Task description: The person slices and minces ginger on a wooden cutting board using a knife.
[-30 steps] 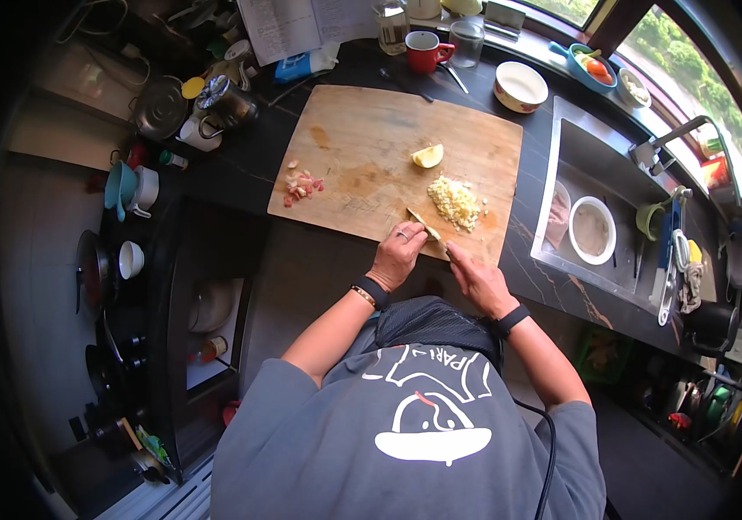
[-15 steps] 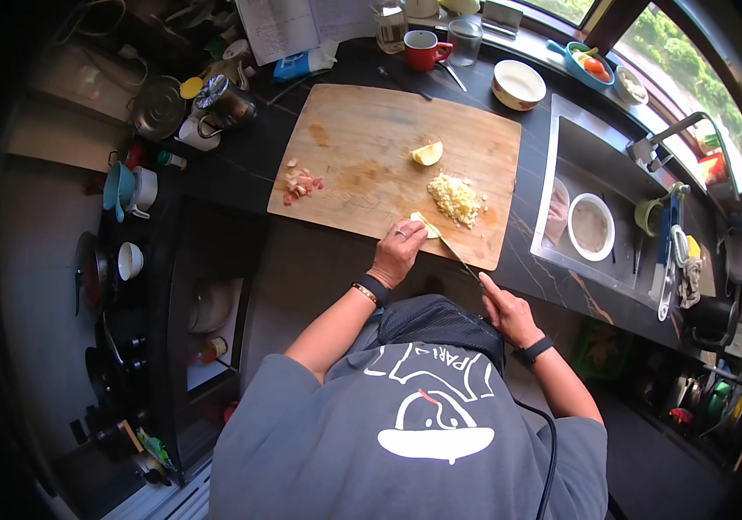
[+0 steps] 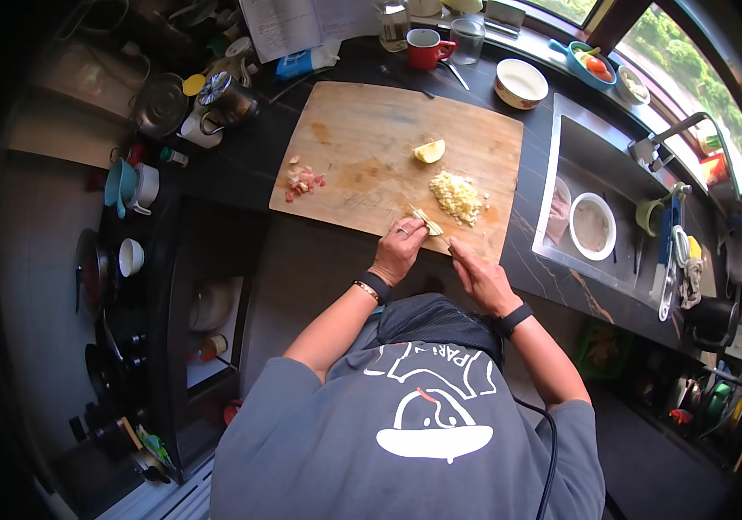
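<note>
Near the front edge of a wooden cutting board (image 3: 371,130), my left hand (image 3: 400,249) is closed on a pale yellow piece (image 3: 431,227). My right hand (image 3: 482,279) is wrapped round the handle of a knife (image 3: 440,237), whose narrow blade lies at the pale piece, pointing up and left. Just beyond is a heap of finely chopped pale yellow bits (image 3: 456,198). A pale wedge (image 3: 429,152) with a yellow edge rests farther back on the board. Small pink pieces (image 3: 303,182) lie at the board's left side.
Behind the board stand a red mug (image 3: 427,50), a glass (image 3: 467,42) and a round bowl (image 3: 521,84). To the right, the sink (image 3: 592,143) holds a white bowl (image 3: 592,227). A metal kettle (image 3: 230,102) is at the back left.
From half a second ago, my right hand has moved up and left with the knife, toward my left hand. My left hand has stayed at the pale piece.
</note>
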Motion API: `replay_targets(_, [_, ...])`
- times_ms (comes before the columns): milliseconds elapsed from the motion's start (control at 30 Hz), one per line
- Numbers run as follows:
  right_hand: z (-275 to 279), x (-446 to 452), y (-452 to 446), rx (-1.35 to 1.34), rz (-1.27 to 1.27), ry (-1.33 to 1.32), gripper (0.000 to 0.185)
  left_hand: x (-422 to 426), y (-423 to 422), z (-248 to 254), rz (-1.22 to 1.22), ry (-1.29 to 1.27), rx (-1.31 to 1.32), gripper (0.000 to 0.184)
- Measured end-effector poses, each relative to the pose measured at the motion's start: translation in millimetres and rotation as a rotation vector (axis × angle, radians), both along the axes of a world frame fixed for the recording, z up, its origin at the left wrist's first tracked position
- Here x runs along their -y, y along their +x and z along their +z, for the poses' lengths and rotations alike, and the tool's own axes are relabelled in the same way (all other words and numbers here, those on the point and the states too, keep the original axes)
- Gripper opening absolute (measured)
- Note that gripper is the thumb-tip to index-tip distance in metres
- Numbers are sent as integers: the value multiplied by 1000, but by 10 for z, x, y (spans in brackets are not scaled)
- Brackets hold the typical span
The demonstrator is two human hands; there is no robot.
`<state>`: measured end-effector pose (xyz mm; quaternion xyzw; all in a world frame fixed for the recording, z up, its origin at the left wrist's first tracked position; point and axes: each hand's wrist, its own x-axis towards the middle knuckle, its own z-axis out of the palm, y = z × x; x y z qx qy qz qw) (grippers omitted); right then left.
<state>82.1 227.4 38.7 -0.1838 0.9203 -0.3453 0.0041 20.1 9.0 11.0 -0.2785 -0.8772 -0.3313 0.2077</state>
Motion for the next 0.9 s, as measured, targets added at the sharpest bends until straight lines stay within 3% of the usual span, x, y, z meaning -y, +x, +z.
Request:
replay_targets(267, [-148, 82, -53, 70, -34, 33, 53, 6, 12, -42, 8, -10, 6, 16])
replay_targets(367, [-207, 11, 34, -83, -21, -54, 54, 11, -1, -6, 3, -11, 1, 16])
replay_targets(433, [-222, -119, 190, 8, -38, 94, 54, 20, 12, 26, 1, -17, -6, 17])
replay_targets(667, [70, -602, 750, 123, -46, 59, 56, 13, 13, 9, -7, -7, -20, 17])
replay_targets(900, [274, -275, 399, 69, 3, 0, 54, 11, -2, 14, -7, 24, -9, 16])
